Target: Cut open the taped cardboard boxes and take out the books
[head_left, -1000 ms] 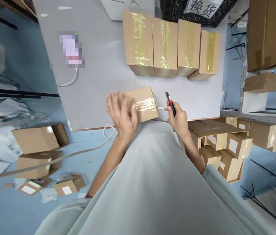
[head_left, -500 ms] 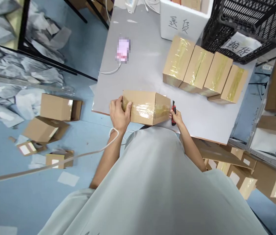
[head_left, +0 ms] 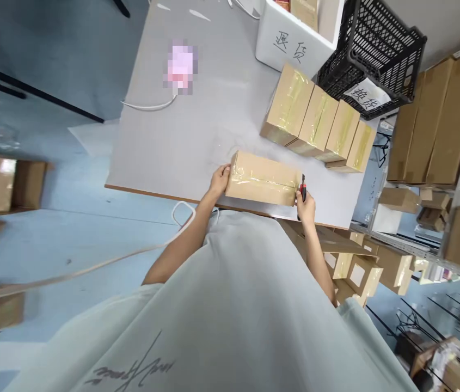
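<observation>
A brown cardboard box (head_left: 264,178) with clear tape along its top lies at the table's front edge, close to my body. My left hand (head_left: 220,181) grips its left end, fingers on the end face and thumb near the upper corner. At the opposite end, my right hand (head_left: 306,207) is closed around a red and black box cutter (head_left: 304,189) that points away from me. That hand also touches the box's right end. Some of its fingers are hidden behind the box.
Several taped cartons (head_left: 319,122) stand in a row on the grey table (head_left: 197,136). Behind them are a white foam box (head_left: 295,41) and a black plastic crate (head_left: 370,60). A blurred phone (head_left: 181,65) with a cable lies at left. Shelves with cartons (head_left: 437,120) stand right.
The box has turned, so its taped seam now faces up. Both hands have moved with it, and the left has shifted to the end face. My view has swung right.
</observation>
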`<state>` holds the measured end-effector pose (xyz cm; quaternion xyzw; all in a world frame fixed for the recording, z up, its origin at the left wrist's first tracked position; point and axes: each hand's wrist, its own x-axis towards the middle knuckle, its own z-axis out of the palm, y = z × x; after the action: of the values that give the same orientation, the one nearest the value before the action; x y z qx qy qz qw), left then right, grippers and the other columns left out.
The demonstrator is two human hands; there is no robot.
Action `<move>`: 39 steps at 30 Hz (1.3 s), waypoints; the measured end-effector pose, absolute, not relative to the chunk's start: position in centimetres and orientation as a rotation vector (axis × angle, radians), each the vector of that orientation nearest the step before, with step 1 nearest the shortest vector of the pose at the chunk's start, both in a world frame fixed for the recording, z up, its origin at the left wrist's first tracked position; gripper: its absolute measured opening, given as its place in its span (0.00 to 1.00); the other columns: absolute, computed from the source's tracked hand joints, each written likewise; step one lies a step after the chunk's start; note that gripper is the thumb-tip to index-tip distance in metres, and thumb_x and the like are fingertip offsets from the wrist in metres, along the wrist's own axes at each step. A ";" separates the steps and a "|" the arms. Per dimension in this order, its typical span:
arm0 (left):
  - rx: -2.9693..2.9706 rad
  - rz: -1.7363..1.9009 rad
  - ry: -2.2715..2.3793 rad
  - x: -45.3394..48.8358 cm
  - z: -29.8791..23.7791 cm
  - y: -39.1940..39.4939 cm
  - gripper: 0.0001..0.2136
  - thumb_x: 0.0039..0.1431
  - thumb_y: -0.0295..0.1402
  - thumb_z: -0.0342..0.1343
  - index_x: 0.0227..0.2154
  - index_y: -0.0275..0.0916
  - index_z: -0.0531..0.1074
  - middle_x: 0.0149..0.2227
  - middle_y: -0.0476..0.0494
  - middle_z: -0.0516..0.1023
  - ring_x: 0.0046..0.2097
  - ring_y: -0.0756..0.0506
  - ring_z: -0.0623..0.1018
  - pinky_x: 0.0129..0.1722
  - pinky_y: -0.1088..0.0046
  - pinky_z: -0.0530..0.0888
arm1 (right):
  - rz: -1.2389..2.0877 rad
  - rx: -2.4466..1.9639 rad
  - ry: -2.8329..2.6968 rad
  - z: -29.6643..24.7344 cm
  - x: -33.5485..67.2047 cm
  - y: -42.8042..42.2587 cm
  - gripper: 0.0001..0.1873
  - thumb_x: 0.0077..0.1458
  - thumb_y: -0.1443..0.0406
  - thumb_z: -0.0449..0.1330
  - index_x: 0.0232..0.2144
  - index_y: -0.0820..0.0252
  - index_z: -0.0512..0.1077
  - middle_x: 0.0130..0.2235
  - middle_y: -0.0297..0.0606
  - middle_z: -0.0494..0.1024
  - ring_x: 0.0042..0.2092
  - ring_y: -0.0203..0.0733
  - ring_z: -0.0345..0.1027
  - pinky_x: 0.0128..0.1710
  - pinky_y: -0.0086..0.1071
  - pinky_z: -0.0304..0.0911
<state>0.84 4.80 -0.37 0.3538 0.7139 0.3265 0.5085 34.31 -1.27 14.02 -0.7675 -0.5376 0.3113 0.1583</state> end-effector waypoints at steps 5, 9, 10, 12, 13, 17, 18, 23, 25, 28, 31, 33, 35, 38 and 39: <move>0.935 0.862 1.599 -1.7 0.0 3.6 0.24 0.71 0.44 0.57 0.59 0.35 0.83 0.63 0.30 0.86 0.67 0.33 0.82 0.74 0.47 0.75 | 0.605 -2.380 -1.641 17.9 31.8 -1.1 0.26 0.78 0.50 0.51 0.57 0.60 0.80 0.53 0.55 0.87 0.53 0.57 0.83 0.57 0.46 0.76; 1.075 0.998 1.428 -3.4 3.2 1.9 0.31 0.72 0.51 0.61 0.70 0.40 0.78 0.72 0.31 0.79 0.73 0.33 0.78 0.73 0.50 0.77 | 0.837 -2.238 -1.909 21.5 28.1 0.2 0.29 0.84 0.49 0.46 0.70 0.57 0.71 0.51 0.49 0.89 0.49 0.54 0.85 0.52 0.40 0.76; 1.113 0.998 1.388 -3.5 4.1 1.6 0.32 0.71 0.53 0.63 0.71 0.42 0.77 0.73 0.32 0.76 0.75 0.33 0.76 0.73 0.50 0.77 | 0.892 -2.171 -2.043 22.2 26.8 0.7 0.27 0.84 0.51 0.46 0.71 0.56 0.70 0.53 0.48 0.89 0.50 0.53 0.86 0.53 0.39 0.75; 1.210 0.970 1.321 -3.5 5.5 1.3 0.35 0.67 0.53 0.68 0.72 0.45 0.76 0.76 0.32 0.72 0.78 0.31 0.72 0.74 0.49 0.77 | 0.933 -2.029 -2.386 23.2 24.0 1.9 0.25 0.86 0.54 0.47 0.72 0.54 0.71 0.60 0.47 0.88 0.57 0.53 0.85 0.56 0.37 0.74; 1.253 0.951 1.299 -3.4 6.0 1.3 0.35 0.65 0.53 0.70 0.71 0.45 0.77 0.77 0.32 0.70 0.79 0.30 0.70 0.74 0.47 0.77 | 0.925 -1.973 -2.565 23.6 22.6 2.6 0.24 0.86 0.55 0.48 0.73 0.53 0.72 0.63 0.47 0.87 0.60 0.53 0.84 0.57 0.37 0.73; 1.295 0.882 1.261 -3.6 5.9 1.5 0.34 0.65 0.50 0.69 0.71 0.45 0.77 0.77 0.30 0.68 0.80 0.28 0.68 0.73 0.43 0.77 | 0.766 -1.908 -3.102 24.2 18.3 5.0 0.27 0.88 0.56 0.45 0.80 0.48 0.65 0.63 0.48 0.85 0.58 0.54 0.85 0.54 0.37 0.73; 1.285 0.874 1.251 -3.6 5.6 1.5 0.34 0.65 0.50 0.69 0.71 0.45 0.77 0.77 0.30 0.68 0.80 0.28 0.68 0.73 0.43 0.78 | 0.724 -1.889 -3.192 24.2 17.6 5.5 0.28 0.88 0.57 0.44 0.81 0.48 0.63 0.63 0.49 0.84 0.58 0.53 0.85 0.53 0.37 0.73; 1.241 0.884 1.180 -3.9 4.7 1.5 0.35 0.64 0.51 0.69 0.72 0.45 0.76 0.75 0.31 0.71 0.75 0.30 0.74 0.70 0.48 0.81 | 0.662 -1.797 -3.417 24.5 16.2 7.0 0.29 0.87 0.62 0.44 0.82 0.50 0.60 0.63 0.53 0.82 0.58 0.53 0.85 0.53 0.38 0.72; 1.228 0.886 1.168 -3.9 4.6 1.4 0.35 0.65 0.51 0.69 0.72 0.45 0.75 0.74 0.31 0.72 0.73 0.30 0.76 0.69 0.50 0.82 | 0.659 -1.799 -3.438 24.9 15.9 7.2 0.28 0.87 0.61 0.43 0.81 0.50 0.61 0.63 0.53 0.83 0.56 0.53 0.85 0.52 0.38 0.72; 1.219 0.889 1.162 -3.9 4.5 1.2 0.34 0.65 0.49 0.69 0.72 0.46 0.75 0.73 0.32 0.73 0.72 0.31 0.78 0.68 0.50 0.83 | 0.647 -1.779 -3.471 25.4 15.4 7.3 0.28 0.87 0.61 0.43 0.80 0.52 0.62 0.62 0.53 0.83 0.55 0.54 0.86 0.51 0.39 0.72; 1.213 0.895 1.162 -3.8 4.3 1.1 0.34 0.65 0.47 0.69 0.72 0.47 0.76 0.74 0.32 0.73 0.71 0.31 0.78 0.67 0.50 0.83 | 0.623 -1.738 -3.510 25.6 15.1 7.4 0.28 0.87 0.62 0.42 0.80 0.53 0.63 0.61 0.54 0.84 0.55 0.55 0.86 0.51 0.41 0.73; 1.205 0.899 1.165 -3.7 4.2 1.0 0.34 0.64 0.47 0.68 0.72 0.47 0.76 0.74 0.32 0.72 0.71 0.31 0.79 0.67 0.51 0.83 | 0.616 -1.709 -3.537 25.5 14.8 7.6 0.28 0.86 0.64 0.42 0.79 0.54 0.64 0.62 0.54 0.84 0.55 0.55 0.86 0.51 0.41 0.73; 1.197 0.904 1.174 -3.7 4.0 0.9 0.34 0.64 0.47 0.69 0.72 0.47 0.76 0.74 0.32 0.72 0.71 0.32 0.79 0.66 0.52 0.84 | 0.619 -1.664 -3.570 25.3 14.4 7.9 0.27 0.84 0.68 0.43 0.77 0.55 0.65 0.62 0.56 0.83 0.55 0.55 0.85 0.52 0.42 0.74; 1.180 0.911 1.179 -3.6 4.0 0.8 0.34 0.64 0.48 0.68 0.72 0.46 0.76 0.74 0.32 0.73 0.70 0.32 0.80 0.66 0.52 0.84 | 0.617 -1.581 -3.619 25.1 13.6 8.2 0.28 0.81 0.73 0.44 0.75 0.60 0.67 0.62 0.58 0.83 0.57 0.55 0.85 0.53 0.42 0.73; 1.173 0.913 1.176 -3.6 3.9 0.8 0.35 0.64 0.49 0.68 0.72 0.46 0.75 0.74 0.32 0.73 0.70 0.33 0.80 0.67 0.52 0.84 | 0.614 -1.557 -3.629 25.0 13.5 8.2 0.28 0.81 0.74 0.44 0.75 0.61 0.67 0.62 0.58 0.83 0.58 0.56 0.84 0.53 0.42 0.73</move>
<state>-3.62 0.79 3.95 0.5025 0.5039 0.3911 0.5836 13.47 8.19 25.01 -0.3545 -0.8264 0.1398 -0.4146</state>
